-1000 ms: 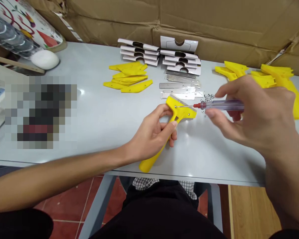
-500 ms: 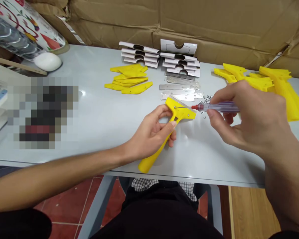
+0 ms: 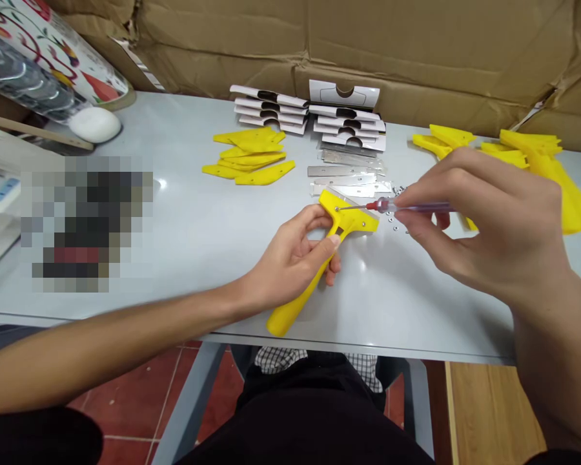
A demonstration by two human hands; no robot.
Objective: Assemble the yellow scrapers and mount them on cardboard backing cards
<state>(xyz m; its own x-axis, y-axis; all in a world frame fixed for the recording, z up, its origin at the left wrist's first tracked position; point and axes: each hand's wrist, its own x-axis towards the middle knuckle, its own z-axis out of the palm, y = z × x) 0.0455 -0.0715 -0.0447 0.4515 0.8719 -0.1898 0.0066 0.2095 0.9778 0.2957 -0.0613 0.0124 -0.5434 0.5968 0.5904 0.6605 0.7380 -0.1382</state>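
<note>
My left hand [image 3: 303, 255] is wrapped round the neck of a yellow scraper [image 3: 295, 310], whose handle slants down toward the table's front edge. A blade edge shows along the far side of its head, and two screws sit in the head. With thumb and fingers, my right hand [image 3: 494, 226] pinches the clear handle of a screwdriver [image 3: 385, 205] that has a red collar. Its thin shaft points left, and the tip meets the left screw [image 3: 337, 208] of the scraper head. Small nuts [image 3: 396, 192] lie loose just behind the screwdriver, partly hidden by my right hand.
Yellow head plates [image 3: 266, 171] lie left of several thin metal blades [image 3: 341, 171]. Behind are folded white cards [image 3: 353, 126]. More yellow handles [image 3: 561, 184] are piled at the right. Cardboard [image 3: 223, 45] walls the back; a bottle [image 3: 33, 77] lies at the left.
My right fingers have shifted and turned slightly on the screwdriver handle. The tip stays at the left screw, and my left hand holds the scraper in nearly the same place.
</note>
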